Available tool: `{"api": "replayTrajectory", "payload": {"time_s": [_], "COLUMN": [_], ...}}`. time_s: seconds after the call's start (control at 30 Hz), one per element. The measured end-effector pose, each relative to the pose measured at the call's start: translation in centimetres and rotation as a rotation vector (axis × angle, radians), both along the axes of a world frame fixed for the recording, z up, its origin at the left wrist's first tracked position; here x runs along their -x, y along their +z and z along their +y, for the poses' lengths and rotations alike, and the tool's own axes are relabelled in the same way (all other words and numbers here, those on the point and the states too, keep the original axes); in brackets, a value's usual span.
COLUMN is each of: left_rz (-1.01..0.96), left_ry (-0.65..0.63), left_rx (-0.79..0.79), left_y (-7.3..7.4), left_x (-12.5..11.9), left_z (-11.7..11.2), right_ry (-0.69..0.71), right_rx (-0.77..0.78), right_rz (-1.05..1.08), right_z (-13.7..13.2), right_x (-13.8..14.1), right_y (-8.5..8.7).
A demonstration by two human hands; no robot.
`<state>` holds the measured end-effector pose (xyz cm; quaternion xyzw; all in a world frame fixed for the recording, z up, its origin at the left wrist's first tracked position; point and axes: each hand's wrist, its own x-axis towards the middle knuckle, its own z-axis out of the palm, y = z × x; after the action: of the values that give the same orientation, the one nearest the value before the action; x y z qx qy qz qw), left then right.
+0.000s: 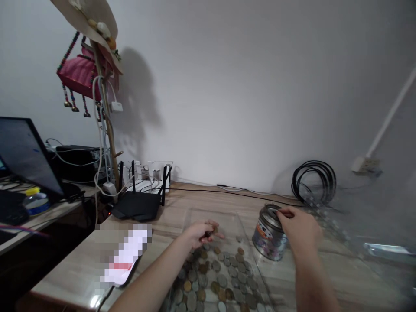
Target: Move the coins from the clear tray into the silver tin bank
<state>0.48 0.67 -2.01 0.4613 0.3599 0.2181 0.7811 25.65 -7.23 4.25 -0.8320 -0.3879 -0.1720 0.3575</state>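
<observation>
Silver and brass-coloured coins [222,281] lie spread in a clear plastic tray [260,277] in the lower middle. Over the tray's far part is my left hand [201,234], its fingers curled around coins, one of which shows near the fingertips. To the right of the tray stands an upright metal tin can [269,236] with a worn printed label. My right hand [300,227] is at the can's top, thumb and fingers pinched together by the lid; whatever is between them is too small to make out.
On the left are a phone with a lit screen [128,255], a black router [139,204] and a monitor [29,151]. A coil of black cable [313,182] leans on the wall. Clear plastic [367,221] lies at the right.
</observation>
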Motion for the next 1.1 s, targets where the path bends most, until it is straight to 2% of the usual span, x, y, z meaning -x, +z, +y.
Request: {"api": "replayTrajectory", "payload": {"time_s": [0.1, 0.13, 0.2, 0.23, 0.33, 0.37, 0.43, 0.5, 0.57, 0.67, 0.73, 0.8, 0.97, 1.03, 1.1], "left_rz": [0.000, -0.002, -0.019, -0.035, -0.099, -0.116, -0.130, -0.119, -0.099, -0.091, -0.108, -0.128, -0.133, -0.121, -0.105], "left_ry": [-0.010, -0.011, -0.005, -0.008, -0.012, -0.008, 0.001, -0.021, -0.055, -0.030, 0.027, 0.055, 0.048, 0.044, 0.030], "left_rx": [0.010, 0.013, 0.002, -0.010, -0.062, -0.078, -0.094, -0.055, 0.027, 0.158, 0.220, 0.256, 0.228, 0.177, 0.124], "left_y": [0.2, 0.2, 0.2, 0.1, -0.1, -0.2, -0.3, -0.2, -0.1, 0.1, 0.2, 0.3, 0.3, 0.3, 0.4], "left_x": [0.1, 0.1, 0.2, 0.2, 0.1, 0.0, -0.1, -0.2, -0.2, 0.0, 0.2, 0.2, 0.1, 0.1, 0.2], "left_z": [0.0, 0.0, 0.1, 0.1, 0.1, 0.1, 0.0, 0.1, 0.2, 0.5, 0.6, 0.5, 0.2, 0.2, 0.1], "right_ry": [0.050, 0.115, 0.343, 0.495, 0.933, 1.004, 1.051, 0.988, 0.833, 0.409, 0.126, -0.006, -0.016, -0.007, 0.031], "right_rx": [-0.130, -0.208, -0.287, -0.254, 0.108, 0.184, 0.259, 0.230, 0.100, -0.182, -0.200, -0.107, 0.069, 0.042, -0.095], "right_rz": [-0.168, -0.210, -0.195, -0.134, 0.138, 0.196, 0.252, 0.237, 0.134, -0.093, -0.104, -0.023, 0.116, 0.048, -0.090], "right_z": [0.2, 0.4, 1.1, 1.6, 3.3, 3.8, 4.3, 4.1, 3.0, 0.9, -0.2, -0.7, -0.6, -0.6, -0.3], "right_x": [1.0, 1.7, 3.9, 5.3, 9.7, 10.8, 12.2, 12.1, 10.6, 6.7, 4.1, 2.1, 0.6, 1.0, 1.9], "right_y": [0.0, 0.0, -0.7, -1.3, -3.7, -4.5, -5.4, -5.0, -3.5, -0.7, 0.6, 1.1, 0.8, 0.8, 0.6]}}
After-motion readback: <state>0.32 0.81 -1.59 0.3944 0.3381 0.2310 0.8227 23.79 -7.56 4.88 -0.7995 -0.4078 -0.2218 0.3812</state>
